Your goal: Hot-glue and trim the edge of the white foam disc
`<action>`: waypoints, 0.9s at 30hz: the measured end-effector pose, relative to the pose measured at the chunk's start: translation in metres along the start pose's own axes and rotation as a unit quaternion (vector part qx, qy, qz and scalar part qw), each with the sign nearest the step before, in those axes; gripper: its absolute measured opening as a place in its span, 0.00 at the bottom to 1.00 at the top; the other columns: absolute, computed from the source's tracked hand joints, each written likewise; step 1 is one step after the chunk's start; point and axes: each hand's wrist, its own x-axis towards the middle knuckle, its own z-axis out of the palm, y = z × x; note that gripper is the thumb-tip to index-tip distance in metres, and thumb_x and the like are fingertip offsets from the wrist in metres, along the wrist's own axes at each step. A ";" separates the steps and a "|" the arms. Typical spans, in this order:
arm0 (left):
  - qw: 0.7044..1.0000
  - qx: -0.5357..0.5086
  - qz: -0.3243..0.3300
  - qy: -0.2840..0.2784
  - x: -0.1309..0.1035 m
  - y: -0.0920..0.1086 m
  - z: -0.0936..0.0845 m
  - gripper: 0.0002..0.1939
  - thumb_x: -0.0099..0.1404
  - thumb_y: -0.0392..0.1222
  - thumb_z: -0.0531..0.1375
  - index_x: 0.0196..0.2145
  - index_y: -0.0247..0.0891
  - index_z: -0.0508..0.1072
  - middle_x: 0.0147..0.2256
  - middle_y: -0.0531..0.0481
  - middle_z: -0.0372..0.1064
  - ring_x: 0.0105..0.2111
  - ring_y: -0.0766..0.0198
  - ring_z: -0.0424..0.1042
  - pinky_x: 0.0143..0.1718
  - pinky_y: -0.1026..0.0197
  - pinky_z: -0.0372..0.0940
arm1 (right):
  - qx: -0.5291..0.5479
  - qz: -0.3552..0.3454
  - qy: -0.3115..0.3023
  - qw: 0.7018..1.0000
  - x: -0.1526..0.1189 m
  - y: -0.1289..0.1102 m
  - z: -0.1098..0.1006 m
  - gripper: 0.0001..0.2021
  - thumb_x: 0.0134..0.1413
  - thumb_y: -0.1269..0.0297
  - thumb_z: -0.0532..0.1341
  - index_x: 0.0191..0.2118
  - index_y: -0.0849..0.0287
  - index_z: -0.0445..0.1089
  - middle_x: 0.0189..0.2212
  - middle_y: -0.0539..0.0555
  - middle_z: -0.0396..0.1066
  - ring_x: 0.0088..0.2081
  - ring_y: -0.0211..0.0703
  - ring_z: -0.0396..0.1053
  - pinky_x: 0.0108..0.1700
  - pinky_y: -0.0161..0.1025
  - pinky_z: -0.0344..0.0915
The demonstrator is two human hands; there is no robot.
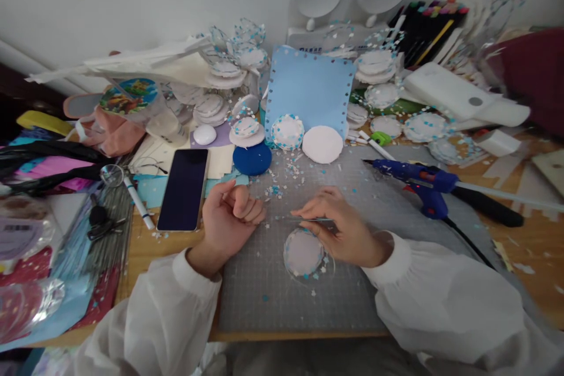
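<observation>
My right hand (pixel 346 226) is closed, thumb and fingers pinching a thin, clear strand (pixel 325 220). Just beneath its fingertips lies a round white disc (pixel 303 252) edged with small blue and white confetti pieces, with a clear loop of strand around it. My left hand (pixel 233 214) is curled into a loose fist to the left of the disc, apart from it. Whatever its fingers hold, if anything, is hidden. Both hands are over a grey cutting mat (pixel 299 311). Loose confetti (pixel 275 191) is scattered on the mat beyond them.
A blue glue gun (pixel 414 179) rests at the right, its black cable trailing off. On the left are a phone (pixel 183 188), a marker (pixel 138 202) and keys (pixel 103 220). A blue sheet (pixel 308 88) leans at the back among several confetti-trimmed discs, behind a plain white disc (pixel 322 144).
</observation>
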 end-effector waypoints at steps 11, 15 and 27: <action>1.000 0.008 0.001 -0.005 0.000 -0.001 -0.001 0.26 0.63 0.44 0.47 0.09 0.35 0.53 0.12 0.56 0.33 0.14 0.70 0.39 0.18 0.63 0.43 | 0.029 0.066 0.063 0.995 0.000 -0.004 0.003 0.06 0.54 0.75 0.60 0.35 0.56 0.66 0.32 0.51 0.77 0.34 0.40 0.72 0.42 0.44 0.64; 1.000 0.011 -0.001 -0.005 0.000 0.000 -0.001 0.25 0.62 0.44 0.48 0.09 0.36 0.55 0.12 0.56 0.34 0.14 0.70 0.39 0.19 0.63 0.43 | 0.106 0.147 0.109 0.977 0.000 -0.005 0.000 0.03 0.56 0.70 0.61 0.35 0.56 0.66 0.31 0.52 0.75 0.36 0.42 0.74 0.39 0.42 0.68; 0.999 0.026 0.006 -0.019 0.000 -0.003 0.002 0.23 0.62 0.42 0.49 0.11 0.36 0.60 0.12 0.56 0.38 0.14 0.69 0.41 0.19 0.63 0.44 | 0.060 0.115 0.066 0.989 0.000 -0.002 -0.002 0.04 0.55 0.70 0.62 0.36 0.55 0.66 0.34 0.53 0.76 0.37 0.43 0.73 0.43 0.45 0.66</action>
